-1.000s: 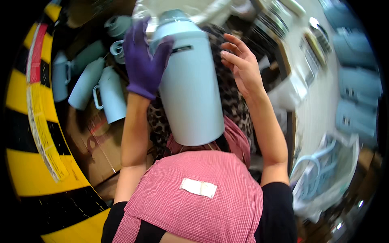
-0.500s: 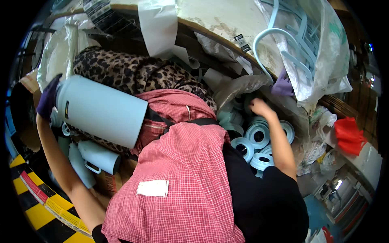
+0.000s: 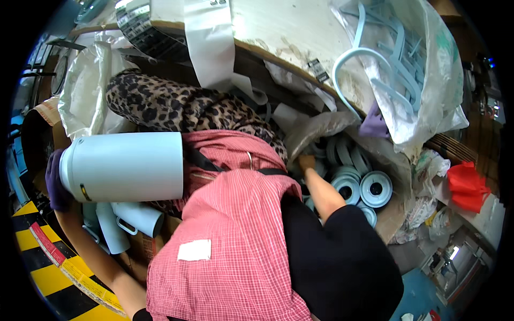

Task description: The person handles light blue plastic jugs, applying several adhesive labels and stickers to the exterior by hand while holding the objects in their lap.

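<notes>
My left hand (image 3: 56, 179), in a purple glove, grips one end of a large light-blue tumbler body (image 3: 123, 166). The tumbler lies sideways over my lap, and a small dark label shows low on its side. My right hand (image 3: 307, 161) is bare and reaches among light-blue round lids (image 3: 376, 188) at my right, close to the edge of a clear plastic bag (image 3: 321, 125). Its fingers look curled, but what they hold, if anything, is hidden. Several lids lie heaped there, some with dark round centres.
Below the tumbler, light-blue handled mugs (image 3: 140, 218) lie in a cardboard box. A worktop (image 3: 284, 29) runs along the far side with a hanging white paper strip (image 3: 211, 48). A bag of light-blue handles (image 3: 399, 69) stands at the far right, near a red bag (image 3: 467, 186).
The tumbler has turned from slanting to nearly level and moved slightly nearer me with my left hand. My right hand has shifted left and nearer across the lid heap.
</notes>
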A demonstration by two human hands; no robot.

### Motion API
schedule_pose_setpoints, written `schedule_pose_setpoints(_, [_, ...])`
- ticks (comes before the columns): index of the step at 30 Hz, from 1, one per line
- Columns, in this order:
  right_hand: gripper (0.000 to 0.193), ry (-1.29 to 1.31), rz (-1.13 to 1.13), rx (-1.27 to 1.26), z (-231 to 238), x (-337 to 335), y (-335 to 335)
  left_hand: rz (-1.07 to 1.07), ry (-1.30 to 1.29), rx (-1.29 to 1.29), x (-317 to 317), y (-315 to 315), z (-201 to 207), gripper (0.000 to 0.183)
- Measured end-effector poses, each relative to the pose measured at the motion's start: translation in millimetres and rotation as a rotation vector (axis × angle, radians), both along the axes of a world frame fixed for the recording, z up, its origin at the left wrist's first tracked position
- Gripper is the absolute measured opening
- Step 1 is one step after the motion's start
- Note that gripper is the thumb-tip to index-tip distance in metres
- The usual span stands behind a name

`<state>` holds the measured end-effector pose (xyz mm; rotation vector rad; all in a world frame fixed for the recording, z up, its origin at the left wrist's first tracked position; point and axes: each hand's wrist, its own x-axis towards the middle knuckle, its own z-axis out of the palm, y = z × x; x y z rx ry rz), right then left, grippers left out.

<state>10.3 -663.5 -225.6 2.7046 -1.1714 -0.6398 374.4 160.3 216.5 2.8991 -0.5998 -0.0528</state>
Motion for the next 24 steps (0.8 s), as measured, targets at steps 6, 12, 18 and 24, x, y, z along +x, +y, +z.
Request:
schedule_pose_setpoints(6, [0.062, 0.054, 0.156, 1.141, 368.4, 207.3, 56.3, 0.500, -0.057, -0.498, -91.1, 115.8, 37.9, 0.044])
schedule_pose_setpoints(12, [0.058, -0.705, 0.107, 1.807, 489.1, 354.8, 138.3, 0.617, -0.243, -0.551, -71.5, 101.7, -91.1, 0.043])
schedule_pose_setpoints(18, [0.047, -1.019, 0.360, 1.121, 398.7, 439.8, 85.9, 0.725, -0.356, -0.543, -153.3, 37.0, -103.9, 0.043])
schedule_pose_setpoints(24, [0.058, -0.745, 1.321, 0.232, 429.6, 395.8, 154.1, 0.868, -0.443, -0.533, -232.8, -11.7, -95.8, 0.042])
